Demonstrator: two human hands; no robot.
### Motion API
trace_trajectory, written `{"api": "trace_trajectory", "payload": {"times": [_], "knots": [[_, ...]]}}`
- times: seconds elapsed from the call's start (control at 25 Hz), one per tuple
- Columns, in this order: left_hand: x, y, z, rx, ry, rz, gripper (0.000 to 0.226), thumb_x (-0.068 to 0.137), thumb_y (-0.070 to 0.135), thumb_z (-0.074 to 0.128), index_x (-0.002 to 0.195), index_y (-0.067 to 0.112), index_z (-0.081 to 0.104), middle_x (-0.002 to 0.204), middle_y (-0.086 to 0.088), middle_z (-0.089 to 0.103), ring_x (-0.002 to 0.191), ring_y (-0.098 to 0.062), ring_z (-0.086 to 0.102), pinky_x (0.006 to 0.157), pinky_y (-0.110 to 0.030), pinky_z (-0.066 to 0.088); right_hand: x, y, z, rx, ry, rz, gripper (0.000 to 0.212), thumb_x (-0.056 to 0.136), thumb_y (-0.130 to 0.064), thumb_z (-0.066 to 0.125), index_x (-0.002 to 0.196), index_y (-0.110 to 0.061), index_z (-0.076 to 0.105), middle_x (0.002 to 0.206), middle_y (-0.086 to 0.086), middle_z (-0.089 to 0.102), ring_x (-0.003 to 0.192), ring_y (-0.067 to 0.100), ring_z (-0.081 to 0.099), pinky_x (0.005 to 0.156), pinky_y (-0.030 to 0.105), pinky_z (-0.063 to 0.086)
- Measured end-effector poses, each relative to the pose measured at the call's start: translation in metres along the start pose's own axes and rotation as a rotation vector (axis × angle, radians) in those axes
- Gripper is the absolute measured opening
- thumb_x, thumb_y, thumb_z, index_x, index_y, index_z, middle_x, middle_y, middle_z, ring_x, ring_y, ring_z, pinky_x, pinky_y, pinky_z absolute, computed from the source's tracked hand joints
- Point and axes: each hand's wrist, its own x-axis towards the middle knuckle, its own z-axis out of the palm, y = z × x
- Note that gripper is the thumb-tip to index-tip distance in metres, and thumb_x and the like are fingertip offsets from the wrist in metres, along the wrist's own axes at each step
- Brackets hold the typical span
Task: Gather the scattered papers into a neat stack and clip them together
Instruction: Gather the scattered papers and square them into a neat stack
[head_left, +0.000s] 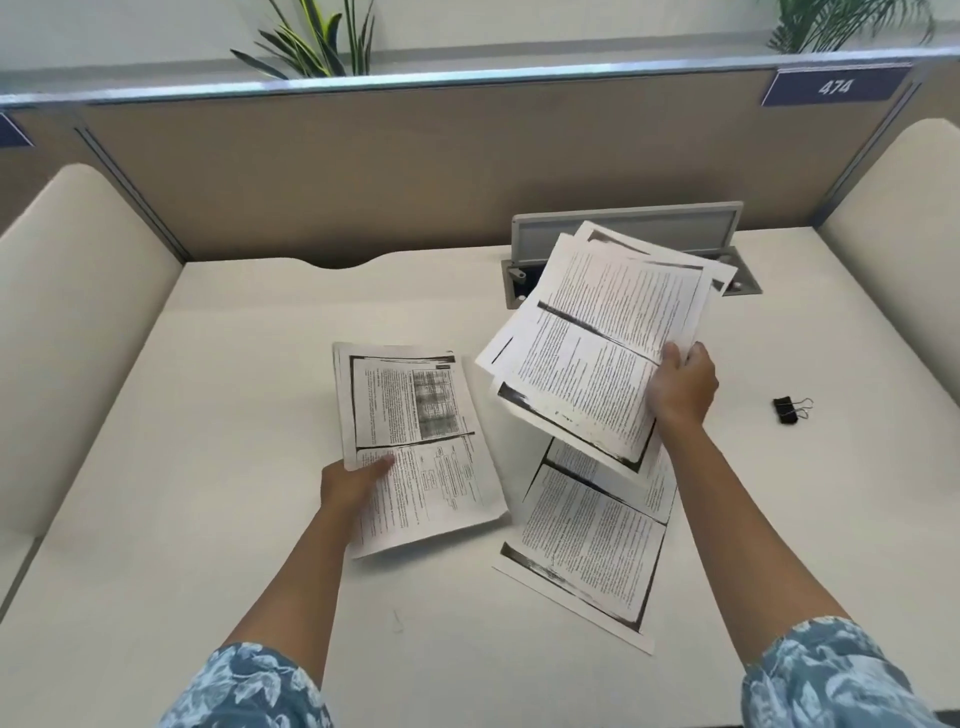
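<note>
1. Nearest me, I see a printed sheet (589, 551) lying flat on the desk (208, 389), long axis running away from me.
2. My left hand (349, 484) pinches a second sheet (415, 441) by its left edge.
3. My right hand (681, 385) grips a fanned bundle of pages (608, 338), raised, tilted up-right.
4. A black binder clip (785, 409) lies at right.

Both arms outstretched — left hand (353, 480) and right hand (681, 384) gripping

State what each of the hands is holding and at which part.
The right hand holds a fanned bunch of printed sheets by their right edge, raised off the desk. The left hand grips a printed sheet at its lower left edge.
</note>
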Motion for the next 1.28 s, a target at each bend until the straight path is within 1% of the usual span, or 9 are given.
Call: {"api": "trace_trajectory", "payload": {"times": [0.12,0.32,0.44,0.52,0.68,0.76,0.92,1.08,1.28], "knots": [[-0.002,-0.004,0.003,-0.01,-0.055,-0.031,0.031,0.075,0.02,0.089,0.102,0.014,0.075,0.102,-0.011,0.079,0.096,-0.033,0.075,0.096,-0.053,0.057,-0.017,0.0,0.022,0.032,-0.142,-0.046,0.034,0.102,-0.028,0.046,0.072,-0.015,0.039,0.069,-0.002,0.047,0.063,0.016,0.044,0.055,0.031,0.035],[-0.004,-0.005,0.003,0.051,-0.086,-0.097,0.027,0.081,0.011,0.083,0.105,0.008,0.072,0.114,-0.019,0.074,0.104,-0.036,0.07,0.1,-0.053,0.054,-0.054,0.017,0.064,-0.045,-0.414,-0.18,0.033,0.104,-0.027,0.045,0.074,-0.014,0.038,0.066,-0.003,0.044,0.059,0.011,0.039,0.054,0.029,0.032],[-0.003,0.0,0.001,0.104,-0.102,-0.165,0.043,0.082,0.013,0.08,0.121,0.002,0.064,0.123,-0.02,0.069,0.115,-0.039,0.064,0.105,-0.053,0.049,-0.075,0.026,0.085,-0.1,-0.512,-0.235,0.031,0.104,-0.027,0.045,0.077,-0.015,0.04,0.067,-0.004,0.044,0.058,0.008,0.04,0.051,0.025,0.029],[-0.005,0.003,0.001,0.105,-0.117,-0.223,0.054,0.085,0.02,0.076,0.132,0.001,0.059,0.125,-0.02,0.067,0.115,-0.04,0.064,0.104,-0.055,0.05,-0.086,0.031,0.098,-0.119,-0.561,-0.252,0.03,0.105,-0.026,0.044,0.077,-0.013,0.04,0.066,-0.003,0.044,0.056,0.011,0.039,0.05,0.027,0.028],[-0.005,0.002,0.002,-0.072,-0.166,-0.297,0.066,0.096,0.06,0.051,0.144,0.014,0.055,0.138,-0.016,0.063,0.128,-0.039,0.059,0.114,-0.055,0.041,-0.104,0.036,0.118,-0.19,-0.627,-0.268,0.026,0.106,-0.025,0.04,0.082,-0.013,0.039,0.065,-0.003,0.045,0.055,0.013,0.039,0.049,0.028,0.028],[-0.007,0.001,0.001,-0.076,-0.186,-0.298,0.072,0.091,0.066,0.055,0.142,0.015,0.057,0.137,-0.013,0.065,0.128,-0.037,0.059,0.115,-0.053,0.039,-0.113,0.035,0.126,-0.209,-0.648,-0.248,0.02,0.106,-0.026,0.038,0.094,-0.01,0.044,0.071,0.001,0.052,0.059,0.017,0.045,0.051,0.028,0.031],[-0.013,-0.003,0.004,-0.007,-0.148,-0.181,0.05,0.079,0.035,0.085,0.118,0.009,0.069,0.115,-0.009,0.073,0.095,-0.024,0.07,0.087,-0.037,0.055,-0.129,0.031,0.136,-0.14,-0.701,-0.198,0.029,0.105,-0.021,0.042,0.132,-0.011,0.041,0.108,0.009,0.062,0.087,0.02,0.057,0.071,0.029,0.043],[-0.015,-0.006,0.009,0.018,-0.143,-0.098,0.046,0.077,0.007,0.086,0.12,0.001,0.071,0.12,-0.018,0.073,0.11,-0.036,0.07,0.101,-0.049,0.054,-0.132,0.035,0.133,-0.147,-0.718,-0.225,0.046,0.102,-0.024,0.049,0.143,-0.007,0.037,0.138,0.012,0.049,0.122,0.025,0.051,0.1,0.037,0.043],[-0.01,-0.004,0.017,0.267,-0.086,-0.016,0.045,0.081,0.01,0.082,0.123,0.004,0.069,0.125,-0.016,0.071,0.116,-0.036,0.066,0.105,-0.048,0.051,-0.117,0.057,0.11,-0.382,-0.44,-0.196,0.047,0.097,-0.037,0.054,0.135,-0.011,0.043,0.131,0.011,0.051,0.121,0.031,0.049,0.097,0.045,0.042]]}}
